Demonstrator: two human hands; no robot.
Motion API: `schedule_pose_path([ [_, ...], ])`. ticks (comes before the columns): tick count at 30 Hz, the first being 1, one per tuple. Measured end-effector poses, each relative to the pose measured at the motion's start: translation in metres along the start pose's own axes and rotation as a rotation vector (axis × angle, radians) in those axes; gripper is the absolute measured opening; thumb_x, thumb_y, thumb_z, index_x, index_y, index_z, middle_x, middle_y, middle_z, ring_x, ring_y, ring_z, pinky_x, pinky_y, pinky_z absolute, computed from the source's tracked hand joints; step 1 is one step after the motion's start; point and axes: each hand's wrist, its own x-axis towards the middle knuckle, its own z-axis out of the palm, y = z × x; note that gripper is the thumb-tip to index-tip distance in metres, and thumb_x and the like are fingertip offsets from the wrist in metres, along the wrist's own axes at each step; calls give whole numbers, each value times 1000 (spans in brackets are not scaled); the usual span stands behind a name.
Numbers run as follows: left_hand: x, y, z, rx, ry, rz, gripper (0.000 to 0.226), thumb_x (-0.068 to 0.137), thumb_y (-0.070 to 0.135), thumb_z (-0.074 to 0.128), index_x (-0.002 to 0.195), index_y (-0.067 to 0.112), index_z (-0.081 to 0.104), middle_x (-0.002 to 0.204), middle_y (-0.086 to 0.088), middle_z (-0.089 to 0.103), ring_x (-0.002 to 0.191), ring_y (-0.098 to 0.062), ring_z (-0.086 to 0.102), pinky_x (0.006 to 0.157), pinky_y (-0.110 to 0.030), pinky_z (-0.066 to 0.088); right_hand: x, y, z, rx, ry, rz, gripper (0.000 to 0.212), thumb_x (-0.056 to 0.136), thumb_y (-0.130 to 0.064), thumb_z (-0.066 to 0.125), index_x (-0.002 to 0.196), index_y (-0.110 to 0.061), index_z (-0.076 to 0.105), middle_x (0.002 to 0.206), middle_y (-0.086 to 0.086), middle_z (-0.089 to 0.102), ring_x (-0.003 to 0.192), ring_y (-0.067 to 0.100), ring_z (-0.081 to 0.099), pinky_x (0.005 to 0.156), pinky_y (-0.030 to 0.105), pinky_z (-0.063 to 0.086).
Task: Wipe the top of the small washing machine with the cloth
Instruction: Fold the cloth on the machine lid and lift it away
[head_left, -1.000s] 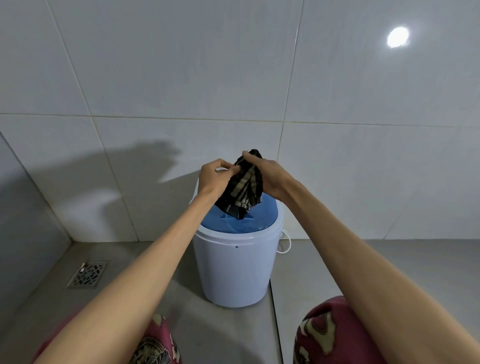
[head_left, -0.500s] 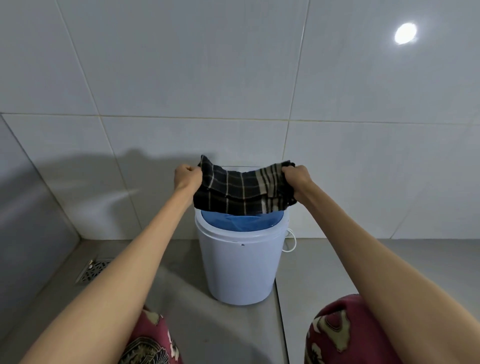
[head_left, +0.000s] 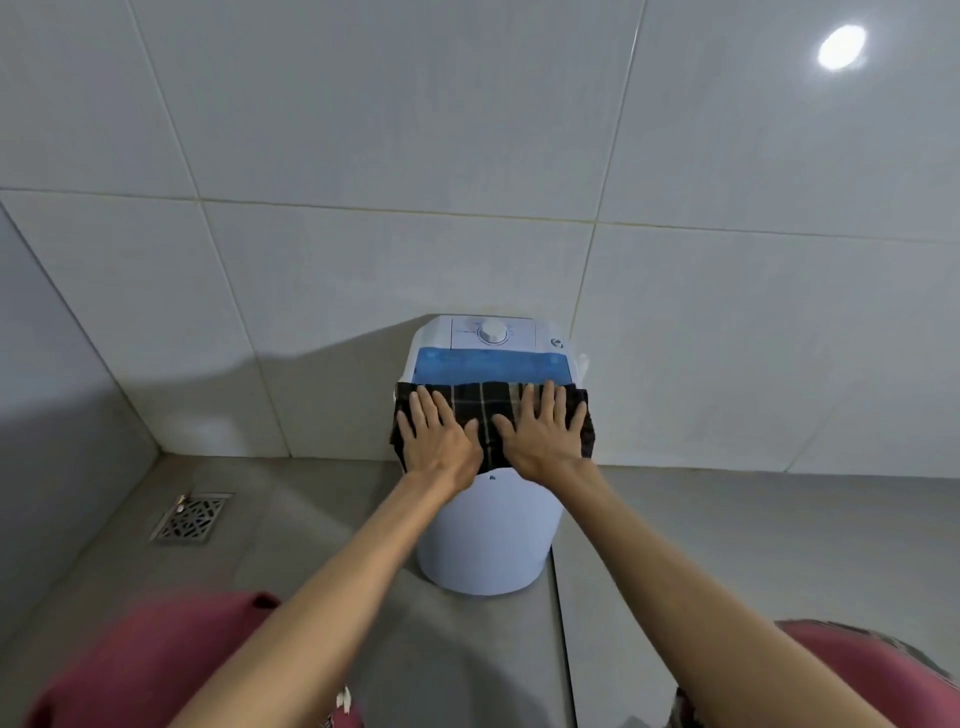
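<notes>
Pressing plaid cloth flat on washing machine, both hands' fingers spread, dial markings unreadable

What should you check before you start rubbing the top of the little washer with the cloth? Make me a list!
1. Cloth spread flat, not bunched: ok.
2. Left hand pressed palm-down on the cloth: ok.
3. Right hand pressed palm-down on the cloth: ok.
4. Cloth covers the whole blue lid: not ok; only the near part is covered, and the cloth's near edge hangs over the front rim.
5. Path toward the white dial free of loose things: ok.
6. Small washing machine standing steady on the floor: cannot tell; it looks upright, but firmness does not show.
</notes>
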Motion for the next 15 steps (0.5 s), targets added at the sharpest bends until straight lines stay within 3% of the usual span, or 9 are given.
schedule_pose_path([
  [4, 18, -4, 2, 52, 3, 44, 70, 103, 47, 11, 153, 2, -6, 162, -17, -11, 150, -28, -14, 121, -44, -9, 18, 4, 1, -12, 23, 5, 76, 100, -58, 13, 156, -11, -9, 163, 18, -14, 150, 31, -18, 115, 54, -16],
  [15, 139, -2, -16, 39, -89, 166, 73, 102, 50, 16, 154, 7, -9, 162, -11, -17, 149, -23, -18, 120, -42, -11, 129, 9, -19, 41, 43, -54, 80, 98, -63, 18, 158, -14, -4, 164, 14, -13, 150, 26, -19, 119, 51, -14],
])
